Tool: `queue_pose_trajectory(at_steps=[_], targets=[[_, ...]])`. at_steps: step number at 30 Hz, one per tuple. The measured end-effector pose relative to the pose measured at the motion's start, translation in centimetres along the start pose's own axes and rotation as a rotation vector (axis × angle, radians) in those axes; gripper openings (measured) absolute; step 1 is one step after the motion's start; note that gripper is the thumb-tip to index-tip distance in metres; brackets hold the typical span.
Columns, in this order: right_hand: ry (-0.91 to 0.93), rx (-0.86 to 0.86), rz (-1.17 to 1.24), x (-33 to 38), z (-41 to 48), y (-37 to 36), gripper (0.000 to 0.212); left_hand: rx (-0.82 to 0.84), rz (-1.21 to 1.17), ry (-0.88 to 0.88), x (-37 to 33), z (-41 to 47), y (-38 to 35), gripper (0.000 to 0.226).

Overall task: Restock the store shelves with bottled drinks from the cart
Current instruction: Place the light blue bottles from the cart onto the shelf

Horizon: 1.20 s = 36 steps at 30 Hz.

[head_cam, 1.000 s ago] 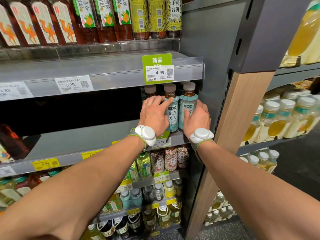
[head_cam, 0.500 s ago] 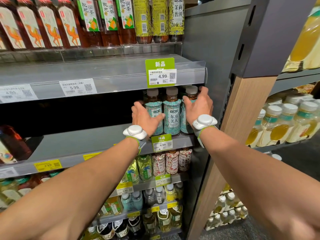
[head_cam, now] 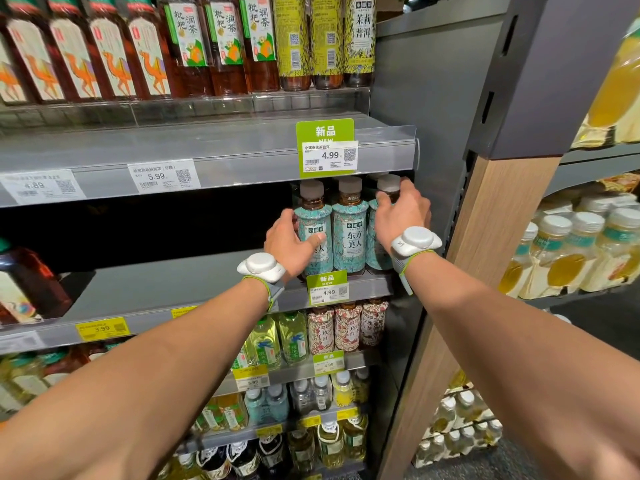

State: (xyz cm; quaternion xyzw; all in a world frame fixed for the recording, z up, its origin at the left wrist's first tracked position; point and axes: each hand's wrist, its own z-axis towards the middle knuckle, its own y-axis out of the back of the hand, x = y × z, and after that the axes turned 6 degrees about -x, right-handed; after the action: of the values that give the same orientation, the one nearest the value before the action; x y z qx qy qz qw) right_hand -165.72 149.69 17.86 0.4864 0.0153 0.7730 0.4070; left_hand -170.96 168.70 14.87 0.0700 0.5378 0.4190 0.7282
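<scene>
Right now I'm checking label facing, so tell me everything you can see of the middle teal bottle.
The middle bottle stands upright at the front edge of the shelf, label facing out. Pale cap, clear neck showing brown drink, teal patterned wrap with dark characters. It sits close between two like bottles; the left hand grips the left bottle, the right hand the right bottle. Neither hand plainly touches it.

— What stands where?
— At the right end of the shelf [head_cam: 173, 285], in a row: left bottle [head_cam: 313, 233], middle bottle [head_cam: 349, 230], right bottle [head_cam: 388, 185], the last beside the side panel [head_cam: 433, 98].
— And the hands?
— The left hand [head_cam: 291, 244] grips the left bottle and the right hand [head_cam: 401, 216] the right bottle (a price tag [head_cam: 327, 289] hangs just below the middle bottle).
</scene>
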Motion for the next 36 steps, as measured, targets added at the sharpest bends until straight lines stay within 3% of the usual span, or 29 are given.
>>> queue_pose_trajectory(at_steps=[7, 13, 18, 23, 31, 36], targets=[[-0.021, 0.005, -0.003, -0.2, 0.2, -0.4, 0.040, -0.005, 0.009, 0.049, -0.4, 0.1, -0.4, 0.058], [0.018, 0.015, 0.083, -0.6, -1.3, 0.0, 0.058, 0.009, -0.026, 0.095, -0.4, 0.4, -0.3, 0.062], [0.188, -0.117, 0.123, -1.1, -3.5, 0.6, 0.034, 0.038, -0.048, 0.106, -0.3, 0.6, 0.0, 0.061], [0.126, -0.073, -0.015, -2.3, -5.6, -0.2, 0.006, 0.029, -0.079, 0.123, 0.0, -0.1, -0.2, 0.058], [-0.020, -0.005, -0.097, -4.2, -7.0, -1.4, 0.008, 0.056, -0.163, 0.126, 0.1, -0.4, -0.1, 0.059], [-0.070, 0.004, -0.114, -4.7, -6.8, -1.8, 0.040, 0.037, -0.121, 0.115, -0.1, -0.5, -0.3, 0.061]])
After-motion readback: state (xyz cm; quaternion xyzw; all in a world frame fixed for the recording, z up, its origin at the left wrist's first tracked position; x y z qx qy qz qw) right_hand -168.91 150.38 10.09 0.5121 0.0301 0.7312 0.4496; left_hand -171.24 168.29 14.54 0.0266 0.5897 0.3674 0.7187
